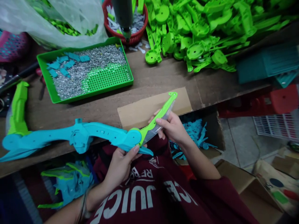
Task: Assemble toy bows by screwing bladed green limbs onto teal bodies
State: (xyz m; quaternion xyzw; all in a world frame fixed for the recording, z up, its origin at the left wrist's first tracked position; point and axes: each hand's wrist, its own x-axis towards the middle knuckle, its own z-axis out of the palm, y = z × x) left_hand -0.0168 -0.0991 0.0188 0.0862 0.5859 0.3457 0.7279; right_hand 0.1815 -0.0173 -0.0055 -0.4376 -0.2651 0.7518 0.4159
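Head camera view, with clock positions taken from its centre: the bench (161,74) carries loose green parts (198,31) in a heap from 12 to 2 o'clock. A dark tool (122,14) toward 11 o'clock stands in front of the red basket (135,39) and partly hides its white and green pieces. A cardboard strip (140,109) lies at the centre, partly covered by the green arm (161,115).

Containers: the green tray (107,77) at 10 o'clock holds small silver pieces and flat blue pieces; the plastic bag (77,15) at 11 o'clock holds green pieces; the box (219,133) at 4 o'clock, below bench level, holds blue parts.

Blue frame (58,133): extends from near 9 to 6 o'clock, joined to the green arm. Left hand (120,165), 7 o'clock: fingers pinch the frame's end. Right hand (174,126), 4 o'clock: fingers grasp the arm.
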